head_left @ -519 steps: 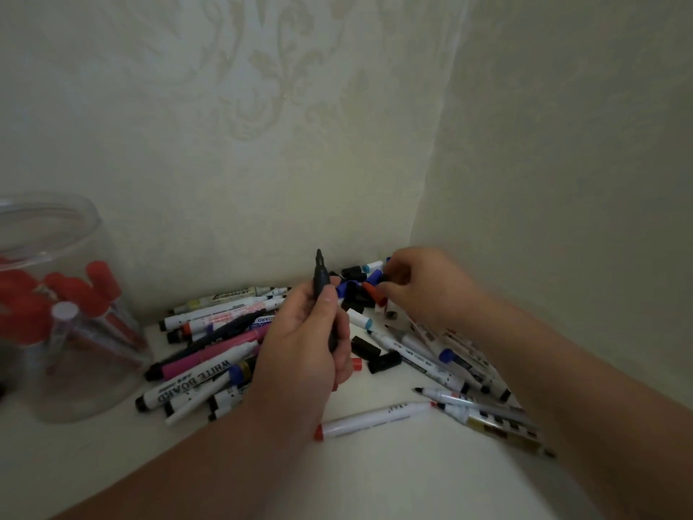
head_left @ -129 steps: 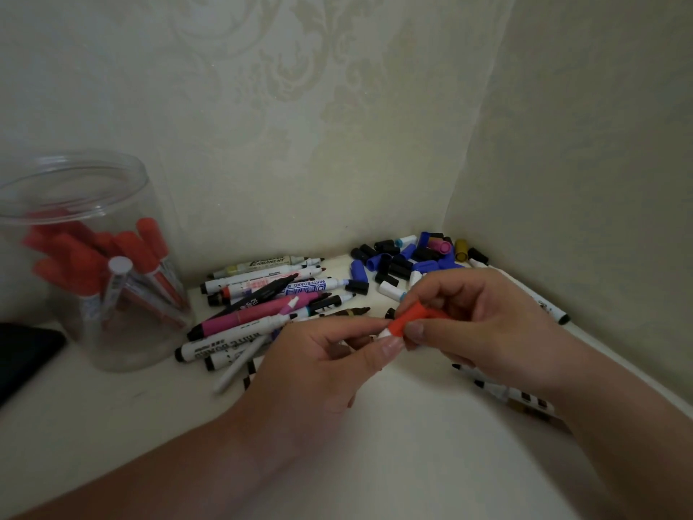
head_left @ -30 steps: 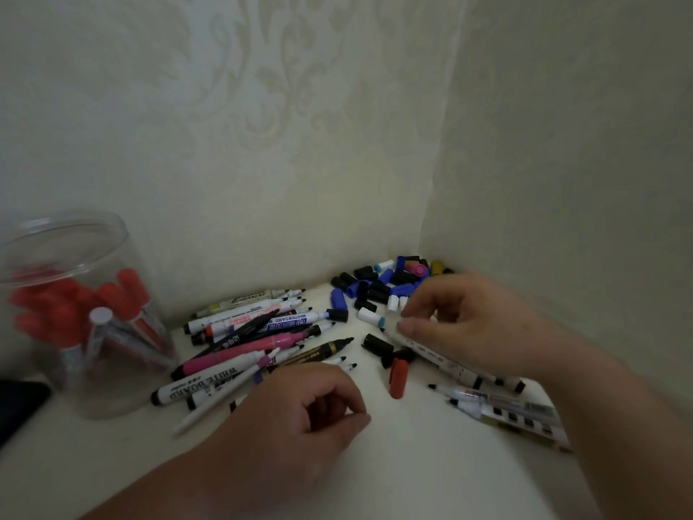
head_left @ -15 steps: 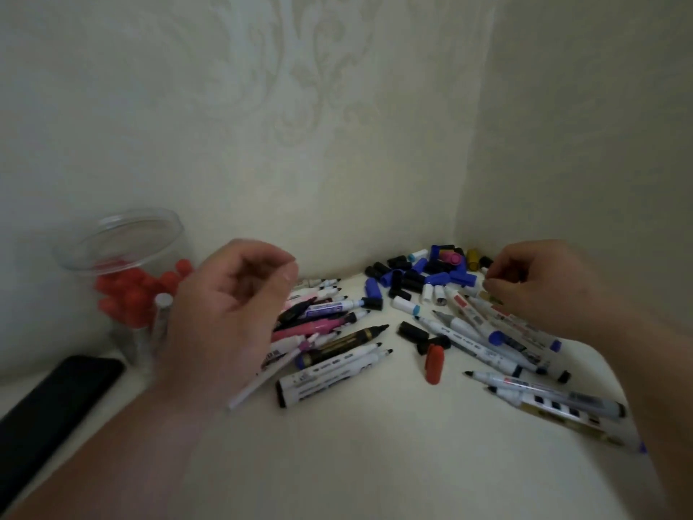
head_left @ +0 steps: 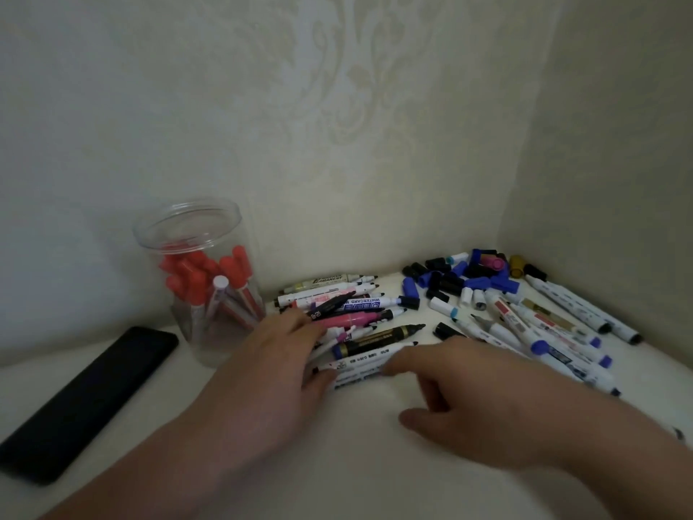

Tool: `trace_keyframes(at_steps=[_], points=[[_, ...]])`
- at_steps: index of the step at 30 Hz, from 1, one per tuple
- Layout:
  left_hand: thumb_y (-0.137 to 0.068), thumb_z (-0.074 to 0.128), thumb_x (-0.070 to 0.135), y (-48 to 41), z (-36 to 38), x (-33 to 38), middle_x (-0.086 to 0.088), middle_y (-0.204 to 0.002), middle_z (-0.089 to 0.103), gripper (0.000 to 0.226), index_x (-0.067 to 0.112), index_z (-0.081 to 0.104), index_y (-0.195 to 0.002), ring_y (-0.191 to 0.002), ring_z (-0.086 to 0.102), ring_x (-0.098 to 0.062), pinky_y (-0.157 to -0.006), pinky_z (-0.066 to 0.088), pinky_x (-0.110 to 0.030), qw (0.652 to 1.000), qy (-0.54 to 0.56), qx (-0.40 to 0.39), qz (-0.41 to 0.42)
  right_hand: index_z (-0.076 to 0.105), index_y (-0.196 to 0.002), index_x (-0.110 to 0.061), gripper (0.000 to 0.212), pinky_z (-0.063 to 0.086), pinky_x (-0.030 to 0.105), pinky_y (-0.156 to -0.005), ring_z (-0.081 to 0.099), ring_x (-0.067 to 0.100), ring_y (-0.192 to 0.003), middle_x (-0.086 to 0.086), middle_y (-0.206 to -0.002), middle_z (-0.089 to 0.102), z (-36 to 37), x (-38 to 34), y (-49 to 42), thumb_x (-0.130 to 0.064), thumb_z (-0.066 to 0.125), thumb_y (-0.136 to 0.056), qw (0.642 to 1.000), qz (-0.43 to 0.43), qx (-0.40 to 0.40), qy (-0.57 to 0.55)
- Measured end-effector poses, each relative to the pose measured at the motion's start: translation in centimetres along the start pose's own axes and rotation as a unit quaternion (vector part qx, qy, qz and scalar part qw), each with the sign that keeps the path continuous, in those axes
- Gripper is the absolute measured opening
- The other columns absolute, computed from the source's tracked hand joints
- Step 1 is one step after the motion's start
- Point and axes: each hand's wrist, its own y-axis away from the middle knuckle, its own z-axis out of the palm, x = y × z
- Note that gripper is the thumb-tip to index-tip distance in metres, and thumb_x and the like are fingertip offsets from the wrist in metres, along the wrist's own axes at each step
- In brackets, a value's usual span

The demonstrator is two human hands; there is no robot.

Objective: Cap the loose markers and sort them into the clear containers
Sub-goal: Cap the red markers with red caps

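Observation:
A clear jar (head_left: 187,220) holding several red-capped markers stands at the left by the wall. Uncapped markers lie in a pile (head_left: 360,307) in the middle, among them a pink one (head_left: 348,320) and a black-and-gold one (head_left: 378,337). Loose blue, black and white caps (head_left: 461,276) are heaped in the corner. More markers (head_left: 543,326) fan out at the right. My left hand (head_left: 270,369) lies spread on the pile's near-left end. My right hand (head_left: 468,399) is open, its fingertips touching a white marker (head_left: 362,366) at the front.
A black phone (head_left: 88,403) lies flat at the left, in front of the jar. Two walls meet in a corner behind the caps. Bare white surface stretches in front of my hands.
My left hand has dropped from near the jar onto the marker pile. My right hand has moved left from the corner caps to the front white marker. The red cap is now hidden.

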Motion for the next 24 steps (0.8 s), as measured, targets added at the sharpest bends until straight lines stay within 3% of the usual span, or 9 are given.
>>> trace_keyframes(at_steps=[2,4,7,10,13,16,19,21,24], points=[[-0.092,0.066,0.040,0.3,0.5,0.1,0.016,-0.119,0.051,0.038,0.029,0.063,-0.128,-0.110,0.052,-0.005,-0.094,0.046,-0.021,1.000,0.021,0.005,0.010,0.025,-0.144,-0.051,0.057,0.040,0.021,-0.065,0.046,-0.001,-0.072,-0.018,-0.079,0.046,1.8,-0.8,-1.2,-0.055,0.053,-0.094,0.999,-0.021,0.025,0.025],[-0.092,0.068,0.031,0.3,1.0,0.3,0.013,-0.115,0.057,0.029,0.026,0.070,-0.121,-0.103,0.058,-0.007,-0.088,0.049,-0.022,0.999,0.037,0.016,0.011,0.016,-0.148,-0.050,0.061,0.047,0.029,-0.074,0.053,0.009,-0.086,-0.015,-0.092,0.053,2.9,-1.2,-2.1,-0.054,0.048,-0.096,0.998,-0.025,0.045,0.029],[-0.088,0.074,0.019,-0.3,1.6,0.8,0.009,-0.104,0.063,0.017,0.021,0.076,-0.105,-0.091,0.063,-0.008,-0.076,0.045,-0.016,0.998,0.033,0.036,0.025,0.023,-0.146,-0.045,0.051,0.051,0.034,-0.080,0.059,0.015,-0.097,-0.008,-0.111,0.061,3.8,-1.5,-3.0,-0.052,0.041,-0.099,0.997,-0.014,0.069,0.042],[-0.095,0.065,0.019,-1.1,1.6,0.9,0.008,-0.104,0.066,0.016,0.023,0.074,-0.108,-0.095,0.062,-0.011,-0.080,0.049,-0.023,0.999,0.021,0.029,0.024,0.027,-0.143,-0.045,0.045,0.047,0.031,-0.073,0.061,0.015,-0.096,-0.009,-0.113,0.063,4.3,-1.7,-3.4,-0.049,0.039,-0.100,0.995,-0.002,0.085,0.058],[-0.095,0.063,0.022,-1.4,0.7,0.8,0.007,-0.098,0.070,0.016,0.025,0.075,-0.105,-0.093,0.065,-0.015,-0.079,0.053,-0.034,1.000,0.006,0.022,0.008,0.034,-0.137,-0.043,0.038,0.046,0.030,-0.071,0.061,0.014,-0.093,-0.009,-0.109,0.065,4.5,-1.6,-3.4,-0.049,0.038,-0.100,0.993,0.009,0.103,0.057],[-0.093,0.066,0.030,-2.1,-0.1,0.2,0.011,-0.098,0.068,0.012,0.027,0.074,-0.102,-0.092,0.062,-0.011,-0.081,0.051,-0.032,0.999,0.016,0.030,0.005,0.035,-0.134,-0.041,0.036,0.052,0.033,-0.075,0.061,0.013,-0.088,-0.008,-0.104,0.065,4.7,-1.6,-3.5,-0.051,0.038,-0.099,0.990,0.023,0.128,0.047],[-0.093,0.066,0.019,-3.9,-0.6,-0.7,0.007,-0.101,0.063,0.015,0.020,0.073,-0.106,-0.094,0.059,-0.012,-0.086,0.049,-0.031,0.996,0.054,0.067,0.006,0.009,-0.145,-0.044,0.055,0.050,0.031,-0.069,0.054,0.009,-0.078,-0.012,-0.092,0.057,4.8,-2.1,-3.3,-0.048,0.041,-0.100,0.989,0.032,0.143,0.024],[-0.097,0.060,0.020,-4.6,-0.3,-1.0,0.001,-0.117,0.060,0.024,0.015,0.068,-0.119,-0.109,0.055,-0.016,-0.097,0.042,-0.027,0.996,0.042,0.078,-0.002,-0.007,-0.147,-0.047,0.066,0.050,0.032,-0.067,0.054,0.009,-0.076,-0.011,-0.086,0.055,5.0,-2.7,-3.2,-0.044,0.039,-0.100,0.990,0.022,0.138,0.026],[-0.104,0.045,0.036,-3.9,1.6,-0.7,-0.002,-0.135,0.055,0.038,0.014,0.058,-0.132,-0.123,0.045,-0.015,-0.104,0.030,-0.023,0.998,0.049,0.040,0.007,-0.005,-0.150,-0.045,0.066,0.049,0.034,-0.069,0.058,0.015,-0.078,-0.009,-0.083,0.053,5.2,-3.2,-3.5,-0.037,0.036,-0.100,0.991,0.019,0.123,0.047]])
